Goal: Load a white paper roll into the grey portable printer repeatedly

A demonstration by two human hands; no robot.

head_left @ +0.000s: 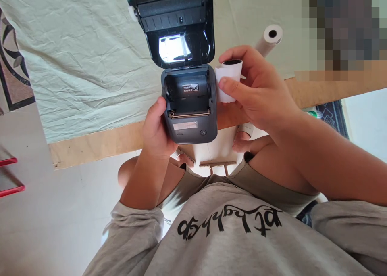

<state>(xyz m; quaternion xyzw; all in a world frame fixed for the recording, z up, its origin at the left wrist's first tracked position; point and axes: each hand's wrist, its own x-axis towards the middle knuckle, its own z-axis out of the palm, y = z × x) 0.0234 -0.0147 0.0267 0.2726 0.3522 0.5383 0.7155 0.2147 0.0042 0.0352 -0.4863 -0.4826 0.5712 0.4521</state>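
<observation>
A small dark label printer (193, 132) rests in my left hand (157, 126), which grips its left side with the thumb along the edge. Its black lid (178, 26) is raised, and the paper compartment inside holds no roll. Just right of the printer, my right hand (256, 86) pinches a small white paper roll (228, 82) with a dark core, thumb in front and fingers behind. The roll is close beside the printer's right wall; whether they touch I cannot tell. Behind my right hand, a second white paper roll (269, 40) lies on the cloth.
A pale green cloth (90, 66) covers the table, whose bare wooden edge (99, 147) faces me. Red metal bars (12, 189) show at the lower left. A blurred-out patch (347, 26) occupies the upper right. My knees are under the table edge.
</observation>
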